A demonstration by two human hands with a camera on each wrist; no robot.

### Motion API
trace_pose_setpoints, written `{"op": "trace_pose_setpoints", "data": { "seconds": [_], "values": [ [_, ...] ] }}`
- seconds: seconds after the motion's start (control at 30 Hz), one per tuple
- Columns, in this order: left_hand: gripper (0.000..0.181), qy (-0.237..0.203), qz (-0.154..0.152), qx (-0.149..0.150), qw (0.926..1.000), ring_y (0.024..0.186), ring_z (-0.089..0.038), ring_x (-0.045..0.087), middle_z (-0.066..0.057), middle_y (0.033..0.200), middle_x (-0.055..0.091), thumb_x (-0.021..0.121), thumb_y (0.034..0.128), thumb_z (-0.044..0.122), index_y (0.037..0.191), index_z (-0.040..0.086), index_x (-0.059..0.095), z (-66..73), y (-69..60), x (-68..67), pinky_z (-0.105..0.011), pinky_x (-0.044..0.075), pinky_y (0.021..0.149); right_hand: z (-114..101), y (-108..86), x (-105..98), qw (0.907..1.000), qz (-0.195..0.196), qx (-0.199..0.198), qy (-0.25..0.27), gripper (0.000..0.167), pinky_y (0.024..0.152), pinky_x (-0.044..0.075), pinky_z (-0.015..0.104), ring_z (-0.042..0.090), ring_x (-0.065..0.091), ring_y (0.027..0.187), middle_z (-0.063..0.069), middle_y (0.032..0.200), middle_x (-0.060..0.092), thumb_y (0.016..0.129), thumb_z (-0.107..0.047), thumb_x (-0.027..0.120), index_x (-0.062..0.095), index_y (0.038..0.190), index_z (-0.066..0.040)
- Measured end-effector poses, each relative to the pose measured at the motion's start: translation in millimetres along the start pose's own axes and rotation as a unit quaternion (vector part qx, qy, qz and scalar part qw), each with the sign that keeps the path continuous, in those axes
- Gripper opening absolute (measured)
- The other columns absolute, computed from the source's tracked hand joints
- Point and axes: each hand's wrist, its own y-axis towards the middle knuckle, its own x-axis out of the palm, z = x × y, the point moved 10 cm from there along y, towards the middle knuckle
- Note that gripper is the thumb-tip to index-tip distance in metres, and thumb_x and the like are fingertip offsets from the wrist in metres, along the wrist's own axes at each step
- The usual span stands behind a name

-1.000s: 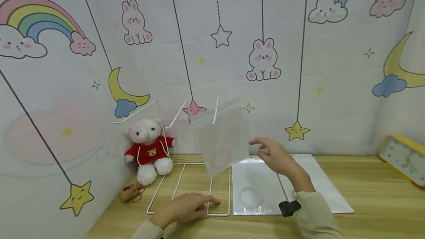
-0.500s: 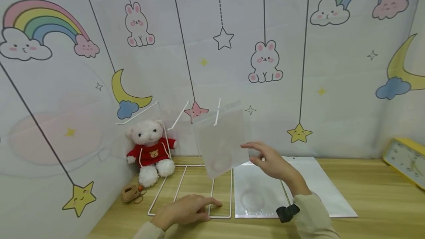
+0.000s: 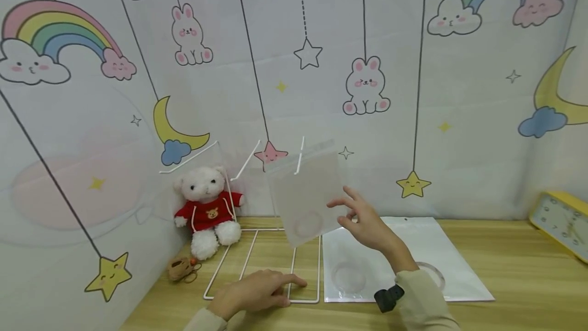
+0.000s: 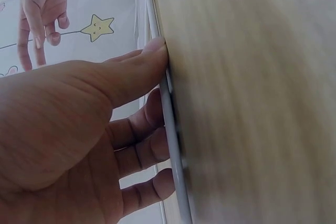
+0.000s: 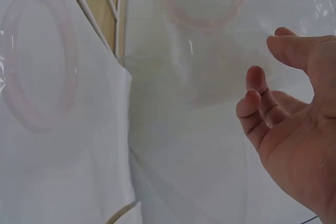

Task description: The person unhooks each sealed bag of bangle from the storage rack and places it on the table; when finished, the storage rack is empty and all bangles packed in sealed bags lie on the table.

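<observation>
A translucent plastic bag point(image 3: 305, 193) with a faint pink ring near its bottom hangs tilted on a prong of the white wire rack point(image 3: 319, 269). My right hand point(image 3: 360, 218) is by the bag's right edge, thumb and fingers apart and loosely bent, gripping nothing; whether a fingertip touches the bag I cannot tell. My left hand point(image 3: 257, 290) rests on the rack's front wire, index finger stretched out to the right. In the left wrist view, the thumb and fingertips touch this wire point(image 4: 176, 156). Flat white bags with ring outlines point(image 3: 349, 264) lie right of the rack.
A white plush bear point(image 3: 209, 208) in a red jumper sits behind the rack's left side. Beside it lies a small brown keychain toy point(image 3: 181, 268). A yellow clock point(image 3: 562, 223) stands at the far right. The printed backdrop point(image 3: 390, 152) closes off the table's rear.
My right hand has moved left and slightly nearer, reaching the right edge of the hanging bag, with its fingers spread more. The left hand stays on the rack. The bag sways slightly.
</observation>
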Motion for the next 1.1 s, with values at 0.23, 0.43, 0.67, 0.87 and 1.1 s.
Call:
{"op": "trace_pose_setpoints", "data": {
  "seconds": [0.23, 0.43, 0.67, 0.87, 1.1],
  "values": [
    [0.041, 0.0, 0.001, 0.002, 1.0, 0.072, 0.002, 0.047, 0.018, 0.084, 0.052, 0.07, 0.0949, 0.021, 0.134, 0.026, 0.061, -0.4, 0.4, -0.2, -0.02, 0.042, 0.069, -11.6, -1.3, -4.3, 0.9998, -0.002, -0.017, 0.006, 0.023, 0.067, 0.046, 0.033, 0.019, 0.053, 0.077, 0.014, 0.137, 0.05, 0.096, -0.002, 0.061, 0.07, 0.112, -0.016],
    [0.04, 0.002, 0.0, 0.006, 1.0, 0.073, 0.002, 0.048, 0.018, 0.084, 0.052, 0.07, 0.0951, 0.021, 0.134, 0.026, 0.061, 0.6, 0.4, -0.8, -0.02, 0.043, 0.07, -30.0, 0.3, -13.8, 0.9967, 0.048, -0.057, -0.031, 0.02, 0.07, 0.044, 0.032, 0.016, 0.052, 0.08, -0.001, 0.107, 0.063, 0.095, -0.002, 0.064, 0.075, 0.101, -0.017],
    [0.041, 0.005, -0.001, 0.006, 1.0, 0.077, 0.002, 0.049, 0.018, 0.087, 0.054, 0.069, 0.0952, 0.022, 0.135, 0.026, 0.061, 1.2, -0.2, -0.5, -0.021, 0.044, 0.075, -50.1, -3.0, -31.1, 0.9835, 0.114, -0.106, -0.093, 0.019, 0.076, 0.048, 0.035, 0.016, 0.057, 0.09, -0.005, 0.1, 0.07, 0.092, 0.002, 0.067, 0.076, 0.099, -0.014],
    [0.04, 0.017, 0.006, 0.013, 0.9997, 0.08, 0.001, 0.05, 0.018, 0.089, 0.055, 0.069, 0.0952, 0.022, 0.135, 0.025, 0.061, 2.8, -0.8, -1.6, -0.023, 0.045, 0.079, -66.4, -10.2, -50.9, 0.9704, 0.141, -0.136, -0.142, 0.015, 0.07, 0.05, 0.035, 0.014, 0.06, 0.079, -0.002, 0.094, 0.073, 0.089, 0.002, 0.071, 0.076, 0.096, -0.011],
    [0.041, 0.019, 0.011, 0.016, 0.9996, 0.08, 0.001, 0.05, 0.018, 0.089, 0.055, 0.07, 0.0949, 0.022, 0.135, 0.026, 0.061, 1.6, -0.4, -1.4, -0.023, 0.045, 0.079, -87.2, -20.7, -77.8, 0.9655, 0.147, -0.144, -0.16, 0.016, 0.068, 0.051, 0.032, 0.01, 0.063, 0.078, -0.005, 0.09, 0.073, 0.089, 0.002, 0.071, 0.075, 0.093, -0.012]
  ]
}}
